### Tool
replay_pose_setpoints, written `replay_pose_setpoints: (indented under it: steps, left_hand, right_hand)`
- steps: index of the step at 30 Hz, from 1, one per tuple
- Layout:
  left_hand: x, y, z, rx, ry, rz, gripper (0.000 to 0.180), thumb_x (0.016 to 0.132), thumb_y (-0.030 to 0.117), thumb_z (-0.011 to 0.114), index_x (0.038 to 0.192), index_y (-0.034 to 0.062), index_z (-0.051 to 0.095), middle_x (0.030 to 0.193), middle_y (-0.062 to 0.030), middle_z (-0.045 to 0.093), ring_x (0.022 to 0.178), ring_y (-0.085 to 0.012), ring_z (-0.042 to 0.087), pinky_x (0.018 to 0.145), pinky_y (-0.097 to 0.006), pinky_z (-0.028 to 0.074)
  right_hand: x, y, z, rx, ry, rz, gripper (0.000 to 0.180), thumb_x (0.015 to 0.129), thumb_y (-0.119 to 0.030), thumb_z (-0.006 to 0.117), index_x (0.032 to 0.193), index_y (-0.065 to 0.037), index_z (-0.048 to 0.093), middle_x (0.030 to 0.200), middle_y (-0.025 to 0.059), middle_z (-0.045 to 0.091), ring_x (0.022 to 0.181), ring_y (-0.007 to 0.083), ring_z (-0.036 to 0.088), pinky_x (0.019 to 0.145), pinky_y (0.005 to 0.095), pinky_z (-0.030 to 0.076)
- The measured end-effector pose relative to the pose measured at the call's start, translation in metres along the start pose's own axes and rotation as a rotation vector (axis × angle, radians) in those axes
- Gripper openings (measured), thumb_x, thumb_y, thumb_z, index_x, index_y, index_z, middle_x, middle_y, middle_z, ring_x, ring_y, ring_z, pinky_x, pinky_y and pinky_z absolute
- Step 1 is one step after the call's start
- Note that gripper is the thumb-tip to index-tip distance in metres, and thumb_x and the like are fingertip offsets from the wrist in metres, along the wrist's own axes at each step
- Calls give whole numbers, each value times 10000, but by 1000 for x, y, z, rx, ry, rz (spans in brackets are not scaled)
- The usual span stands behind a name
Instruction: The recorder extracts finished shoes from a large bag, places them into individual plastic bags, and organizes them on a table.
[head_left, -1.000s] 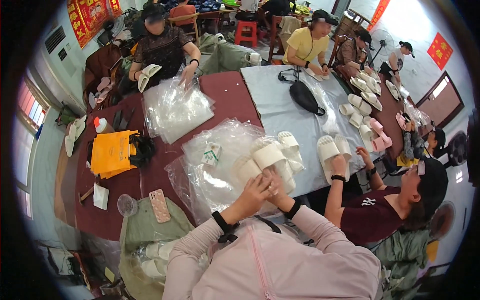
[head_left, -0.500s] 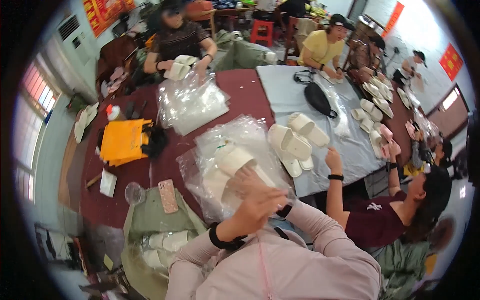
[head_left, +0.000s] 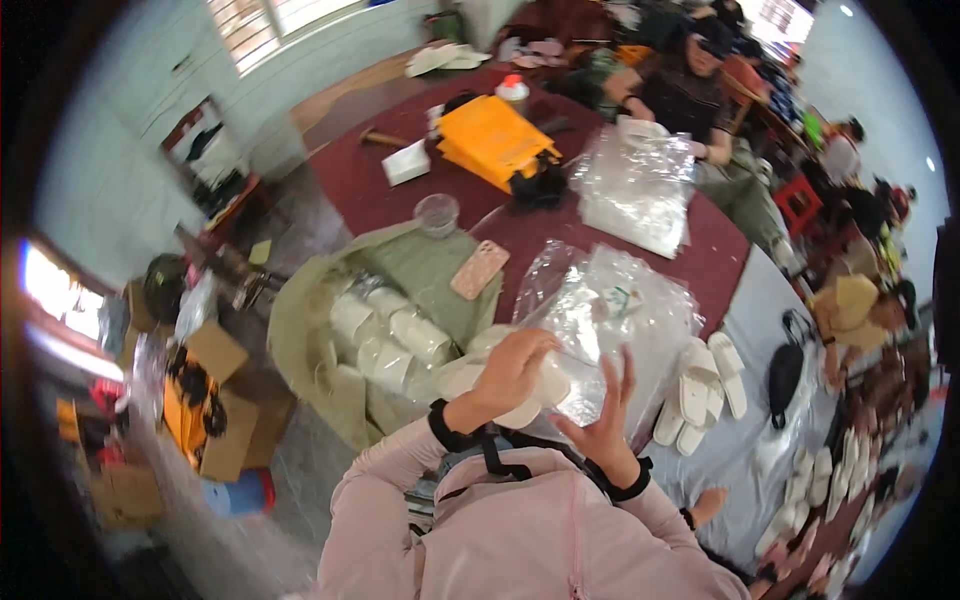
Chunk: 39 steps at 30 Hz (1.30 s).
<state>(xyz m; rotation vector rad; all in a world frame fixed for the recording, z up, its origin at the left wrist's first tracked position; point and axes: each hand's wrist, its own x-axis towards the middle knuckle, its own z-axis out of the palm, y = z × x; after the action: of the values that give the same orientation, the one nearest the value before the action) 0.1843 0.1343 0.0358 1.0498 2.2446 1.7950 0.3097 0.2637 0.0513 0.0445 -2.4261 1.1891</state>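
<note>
Over the table's near edge, my left hand (head_left: 512, 372) is closed on a pair of white slippers (head_left: 548, 384) that seem to be in a clear plastic bag. To its right, my right hand (head_left: 607, 408) is open with its fingers spread, close to the bag's clear film; nothing shows in its grip. A stack of clear plastic bags (head_left: 640, 300) lies just beyond my hands. Left of my left hand, a green sack (head_left: 300, 320) stands open with several bagged white slippers (head_left: 388, 335) inside.
A pink phone (head_left: 480, 270) and a clear round tub (head_left: 437, 214) rest at the sack's far edge. Orange bags (head_left: 495, 140) lie on the dark red table (head_left: 345, 185). Loose white slippers (head_left: 693, 385) sit at the right. A co-worker (head_left: 685, 85) handles more bags across the table.
The view has swung left. My hands were together over the slippers above the bag stack; now the left carries them toward the sack, and the right has come apart with fingers spread.
</note>
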Motion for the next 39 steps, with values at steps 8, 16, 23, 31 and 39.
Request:
replay_pose_setpoints:
  steps: [8,16,23,31,39]
  left_hand:
    - [-63,40,5,-40,-61,117,199,829,89,509,1018,47,559,1026,-108,579,996,-308,510,888,-404,369]
    - [-112,-47,-81,355,354,-157,586,788,294,606,1286,61,404,1312,-213,369,1233,-360,327,1012,-467,233]
    - [-158,-150,-205,1071,709,-1002,606,782,363,601,1329,265,359,1370,-318,190,1241,-510,216,966,-596,241]
    - [-209,-193,-286,727,612,-1030,421,775,183,518,1185,86,532,1106,-258,547,1032,-405,518,861,-448,414]
    - [-237,-200,-326,758,852,-798,361,741,78,528,1092,35,604,913,-189,632,854,-320,605,764,-378,460]
  right_hand:
    - [-27,40,35,-396,-152,7,646,664,-141,652,1262,-58,420,1206,83,497,1166,272,416,1027,501,196]
    - [-7,44,26,-154,9,158,326,649,36,459,929,-46,604,916,126,618,909,336,540,896,427,371]
    - [43,-9,70,-102,-84,-68,267,669,8,498,908,-32,610,910,125,611,904,328,541,886,421,393]
    - [140,-99,164,20,99,-489,268,690,7,550,946,-47,606,953,90,600,916,300,542,854,412,399]
    - [132,-70,271,-169,-115,-412,374,695,-64,603,1064,-119,580,1160,104,508,1086,316,458,918,452,341]
